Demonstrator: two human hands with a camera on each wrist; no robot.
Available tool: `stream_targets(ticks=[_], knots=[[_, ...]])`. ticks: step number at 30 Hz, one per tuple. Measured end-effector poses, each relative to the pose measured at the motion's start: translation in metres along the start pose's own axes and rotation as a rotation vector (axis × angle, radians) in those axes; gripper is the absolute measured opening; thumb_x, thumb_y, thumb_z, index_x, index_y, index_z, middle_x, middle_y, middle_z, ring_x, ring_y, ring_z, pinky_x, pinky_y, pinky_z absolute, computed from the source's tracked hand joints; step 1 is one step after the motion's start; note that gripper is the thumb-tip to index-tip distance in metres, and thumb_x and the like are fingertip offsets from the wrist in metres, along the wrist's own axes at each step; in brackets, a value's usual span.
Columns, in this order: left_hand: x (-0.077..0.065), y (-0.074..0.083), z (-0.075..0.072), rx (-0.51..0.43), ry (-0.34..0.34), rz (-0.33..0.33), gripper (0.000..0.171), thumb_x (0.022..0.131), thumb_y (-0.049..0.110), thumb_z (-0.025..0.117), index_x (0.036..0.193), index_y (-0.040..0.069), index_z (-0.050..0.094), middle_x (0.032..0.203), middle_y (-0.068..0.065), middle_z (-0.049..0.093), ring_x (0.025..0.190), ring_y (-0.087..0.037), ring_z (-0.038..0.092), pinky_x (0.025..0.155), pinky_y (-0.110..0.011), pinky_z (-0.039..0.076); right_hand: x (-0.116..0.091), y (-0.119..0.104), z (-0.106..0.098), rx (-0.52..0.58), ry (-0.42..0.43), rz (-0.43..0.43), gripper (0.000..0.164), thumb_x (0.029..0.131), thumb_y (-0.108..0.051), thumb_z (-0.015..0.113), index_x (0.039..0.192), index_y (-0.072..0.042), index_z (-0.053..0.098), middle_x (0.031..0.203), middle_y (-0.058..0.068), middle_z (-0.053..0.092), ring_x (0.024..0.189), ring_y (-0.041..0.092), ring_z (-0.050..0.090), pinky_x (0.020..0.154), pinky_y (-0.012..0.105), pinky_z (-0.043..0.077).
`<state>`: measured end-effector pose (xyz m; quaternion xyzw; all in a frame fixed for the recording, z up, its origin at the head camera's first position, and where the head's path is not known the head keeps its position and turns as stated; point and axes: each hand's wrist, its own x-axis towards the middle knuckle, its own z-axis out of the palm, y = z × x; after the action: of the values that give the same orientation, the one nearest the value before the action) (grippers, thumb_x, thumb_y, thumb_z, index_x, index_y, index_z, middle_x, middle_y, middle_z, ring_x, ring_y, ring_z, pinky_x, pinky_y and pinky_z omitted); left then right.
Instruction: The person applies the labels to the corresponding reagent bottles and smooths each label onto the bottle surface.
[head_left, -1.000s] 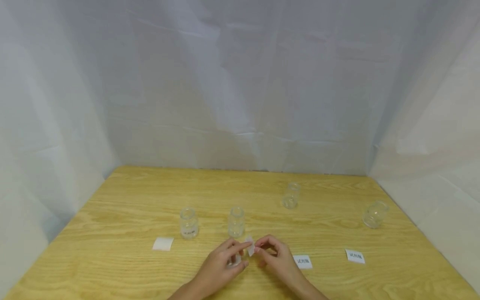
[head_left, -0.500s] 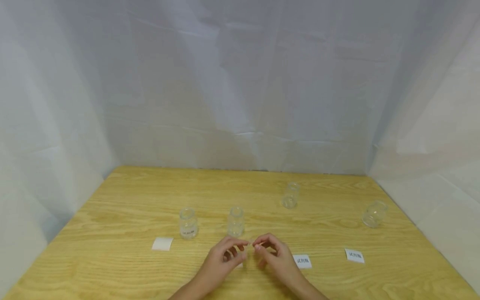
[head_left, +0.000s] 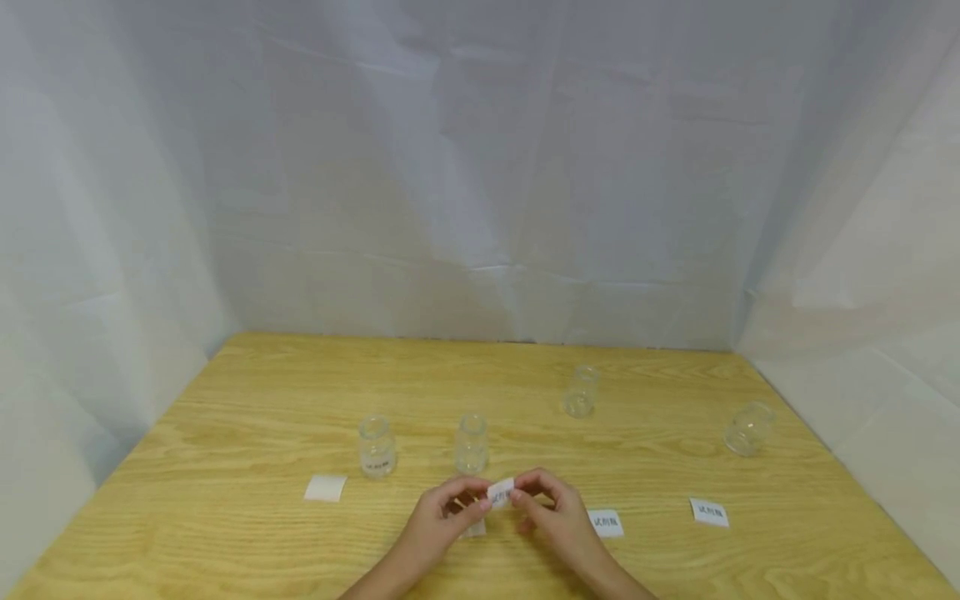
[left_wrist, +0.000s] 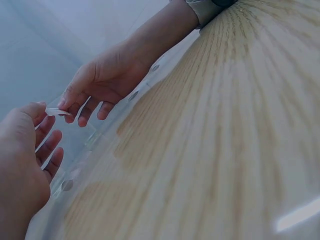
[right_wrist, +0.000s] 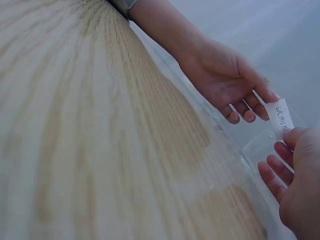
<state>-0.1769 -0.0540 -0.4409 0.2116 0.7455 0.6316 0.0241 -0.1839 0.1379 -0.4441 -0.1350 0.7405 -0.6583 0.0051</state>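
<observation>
A small white label (head_left: 500,493) with dark handwritten characters is stretched between both hands, low over the table. My left hand (head_left: 437,521) pinches its left edge between thumb and index finger. On the opposite edge, my right hand (head_left: 553,515) pinches it the same way. In the right wrist view the writing on the label (right_wrist: 280,116) shows, while the left wrist view has it nearly edge-on. A white paper piece (head_left: 476,528) lies on the table, partly hidden by the left hand. Just beyond the hands stands a clear glass bottle (head_left: 472,446).
Left of it is another glass bottle (head_left: 377,447) bearing a label. Farther right are a tilted bottle (head_left: 581,392) and a bottle (head_left: 750,429) near the right edge. Written labels (head_left: 607,522) (head_left: 708,512) lie at right, a blank white square (head_left: 325,487) at left. White sheeting encloses the wooden table.
The label has turned from edge-on to face the head camera, its writing now visible. Left fingers, stretched out along it one second ago, now pinch its left edge.
</observation>
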Motion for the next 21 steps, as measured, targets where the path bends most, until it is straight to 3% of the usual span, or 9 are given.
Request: stream_targets(ticks=[7,15,21], knots=[[-0.002,-0.001,-0.001,0.059,0.047,-0.006,0.024,0.088,0.020,0.063,0.106,0.003,0.064,0.089,-0.002,0.061,0.080,-0.012,0.053,0.070,-0.024,0.046,0.002,-0.003,0.002,-0.006,0.029,0.039,0.007,0.085,0.001,0.062,0.091,0.004,0.060,0.087,0.010,0.055,0.074,0.015,0.055,0.056,0.031,0.053],[0.001,0.005,-0.002,0.082,0.177,-0.039,0.011,0.086,0.012,0.065,0.092,0.003,0.063,0.084,-0.002,0.061,0.075,-0.012,0.053,0.065,-0.022,0.046,0.001,-0.016,0.002,-0.103,0.055,0.033,0.014,0.086,-0.011,0.065,0.092,0.001,0.061,0.090,0.007,0.058,0.065,0.019,0.058,0.057,0.025,0.049],[0.007,-0.004,-0.008,0.135,0.227,-0.021,0.012,0.085,0.018,0.067,0.086,0.007,0.063,0.077,0.002,0.061,0.073,-0.013,0.054,0.061,-0.022,0.047,0.018,-0.010,0.002,-0.169,0.024,-0.031,0.008,0.086,-0.011,0.065,0.091,-0.005,0.063,0.096,0.006,0.059,0.081,0.025,0.059,0.067,0.025,0.050]])
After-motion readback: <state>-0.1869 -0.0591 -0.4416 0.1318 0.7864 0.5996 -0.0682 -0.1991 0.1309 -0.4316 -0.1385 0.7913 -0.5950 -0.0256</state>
